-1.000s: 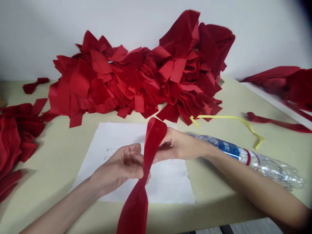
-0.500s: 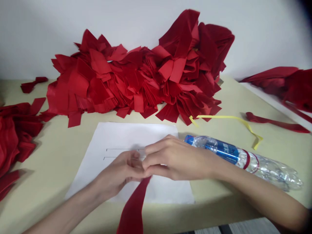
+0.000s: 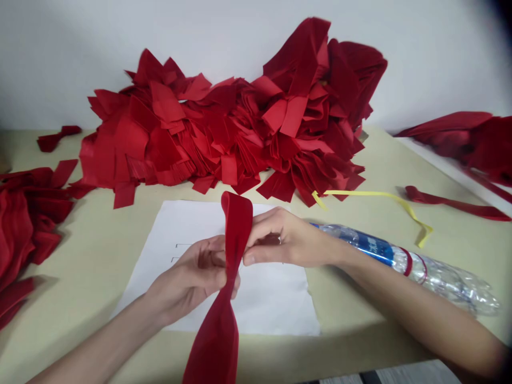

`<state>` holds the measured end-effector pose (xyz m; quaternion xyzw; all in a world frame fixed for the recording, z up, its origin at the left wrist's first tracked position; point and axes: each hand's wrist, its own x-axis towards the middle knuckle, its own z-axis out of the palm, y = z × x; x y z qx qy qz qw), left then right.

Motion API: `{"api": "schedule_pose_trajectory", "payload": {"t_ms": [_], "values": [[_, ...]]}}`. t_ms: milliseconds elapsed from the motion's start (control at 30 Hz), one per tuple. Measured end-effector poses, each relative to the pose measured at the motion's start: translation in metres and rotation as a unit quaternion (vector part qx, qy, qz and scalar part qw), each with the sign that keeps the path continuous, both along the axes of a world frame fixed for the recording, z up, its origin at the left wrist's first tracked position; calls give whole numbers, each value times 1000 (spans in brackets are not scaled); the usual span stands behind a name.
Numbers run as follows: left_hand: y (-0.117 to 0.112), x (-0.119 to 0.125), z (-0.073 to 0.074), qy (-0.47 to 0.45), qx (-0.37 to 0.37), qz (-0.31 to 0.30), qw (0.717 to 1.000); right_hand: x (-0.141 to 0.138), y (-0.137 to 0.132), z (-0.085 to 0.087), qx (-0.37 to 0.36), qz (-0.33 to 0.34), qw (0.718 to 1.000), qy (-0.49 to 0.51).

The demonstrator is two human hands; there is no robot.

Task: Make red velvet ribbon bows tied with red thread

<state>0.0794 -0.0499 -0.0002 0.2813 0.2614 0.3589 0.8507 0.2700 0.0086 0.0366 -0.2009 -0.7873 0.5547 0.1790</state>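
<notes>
**Red velvet ribbon [image 3: 237,229] rising into a loop between both hands**

Left hand [image 3: 188,280] is pinching its gathered waist, fingers nearly closed; right hand [image 3: 284,240] is gripping the loop's side. Its tail is hanging over a white paper sheet [image 3: 272,304], dropping past the near edge.

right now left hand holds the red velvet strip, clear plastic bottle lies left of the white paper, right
No: the head view shows the clear plastic bottle right of the white paper; the left hand does hold the red velvet strip.
</notes>
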Motion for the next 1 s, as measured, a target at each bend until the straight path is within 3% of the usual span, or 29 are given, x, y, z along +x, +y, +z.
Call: {"api": "schedule_pose_trajectory", "payload": {"t_ms": [133, 233, 333, 400, 500, 600, 667, 733, 867, 1000], "values": [[-4, 2, 0, 3, -24, -86, 996, -3, -1, -10, -99, 51, 993, 40], [-8, 6, -2, 85, -37, -152, 984, -3, 1, -16, -67, 91, 993, 30], [-11, 10, -2, 188, -9, -175, 966, -3, 3, -17, 3, 137, 990, -21], [-9, 11, -2, 248, 5, -155, 956, -5, 0, -15, 76, 145, 984, -65], [-2, 6, -1, 291, 13, -77, 953, -6, -10, -7, 215, 109, 962, -126], [8, -5, -2, 268, 22, -3, 963, -5, -20, 0, 379, 48, 904, -192], [12, -11, -2, 233, 5, 34, 972, -4, -22, 1, 423, 4, 883, -202], [15, -15, -1, 190, -23, 53, 980, -3, -18, -1, 374, -34, 912, -163], [15, -15, 0, 101, 1, 26, 994, -3, -3, -11, 168, -43, 984, -36], [12, -11, -2, 59, 42, -62, 996, -6, 1, -22, -20, 0, 999, 40]]}}
